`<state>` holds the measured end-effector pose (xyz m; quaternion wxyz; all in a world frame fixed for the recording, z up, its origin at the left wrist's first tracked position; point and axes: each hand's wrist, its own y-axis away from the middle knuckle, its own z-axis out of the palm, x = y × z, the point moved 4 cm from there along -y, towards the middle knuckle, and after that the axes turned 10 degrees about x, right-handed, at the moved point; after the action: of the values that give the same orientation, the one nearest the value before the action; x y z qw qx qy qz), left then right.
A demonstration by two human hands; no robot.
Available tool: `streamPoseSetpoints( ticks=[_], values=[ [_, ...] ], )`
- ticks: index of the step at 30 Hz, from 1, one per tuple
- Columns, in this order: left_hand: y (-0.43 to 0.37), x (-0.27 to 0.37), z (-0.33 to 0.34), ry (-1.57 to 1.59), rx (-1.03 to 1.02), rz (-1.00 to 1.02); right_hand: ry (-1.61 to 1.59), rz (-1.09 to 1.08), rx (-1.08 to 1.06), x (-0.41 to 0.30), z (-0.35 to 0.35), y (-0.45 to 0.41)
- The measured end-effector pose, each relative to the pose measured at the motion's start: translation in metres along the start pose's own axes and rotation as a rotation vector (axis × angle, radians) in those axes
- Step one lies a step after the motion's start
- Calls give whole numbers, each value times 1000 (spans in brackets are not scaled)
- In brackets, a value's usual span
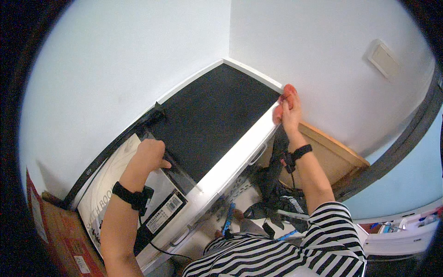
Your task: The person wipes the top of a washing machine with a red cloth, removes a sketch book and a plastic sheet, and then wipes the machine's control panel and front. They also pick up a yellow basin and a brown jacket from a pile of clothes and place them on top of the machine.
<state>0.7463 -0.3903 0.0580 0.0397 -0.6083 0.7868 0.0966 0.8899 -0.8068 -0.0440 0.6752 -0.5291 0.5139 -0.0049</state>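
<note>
My right hand (291,112) holds a red cloth (289,92) against the right front corner of a white cabinet with a black top (221,114). My left hand (149,154) is at the edge of a large sketch book (157,187), beside a clear plastic piece (180,173) lying on the black top. The fingertips of the left hand are mostly hidden, so what it grips cannot be told. A long black item (104,157) lies along the wall behind the sketch book. Each wrist wears a black strap with a small device.
Below the cabinet's white front edge (235,152) are clear drawer handles (259,154). A wooden board (325,149) leans at the right, near black bags (271,194). A brown cardboard box (65,235) stands at the lower left. A switch plate (383,59) is on the right wall.
</note>
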Motion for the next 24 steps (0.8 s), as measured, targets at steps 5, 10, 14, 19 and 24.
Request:
streamPoseSetpoints(
  ticks=[5,10,14,19,24],
  values=[
    [1,-4,2,-15,-73,-17,-130,254,-136,-71,-16,75],
    [-3,-1,0,-52,-78,1,-111,-379,-511,-163,-38,132],
    [3,-5,0,-25,-37,11,-182,-442,-723,-158,-24,96],
    [-2,6,-8,-22,-71,-34,0,-186,-302,-42,-4,-18],
    [0,0,-6,-34,-84,-51,-147,-355,-477,-153,-1,72]
  ],
)
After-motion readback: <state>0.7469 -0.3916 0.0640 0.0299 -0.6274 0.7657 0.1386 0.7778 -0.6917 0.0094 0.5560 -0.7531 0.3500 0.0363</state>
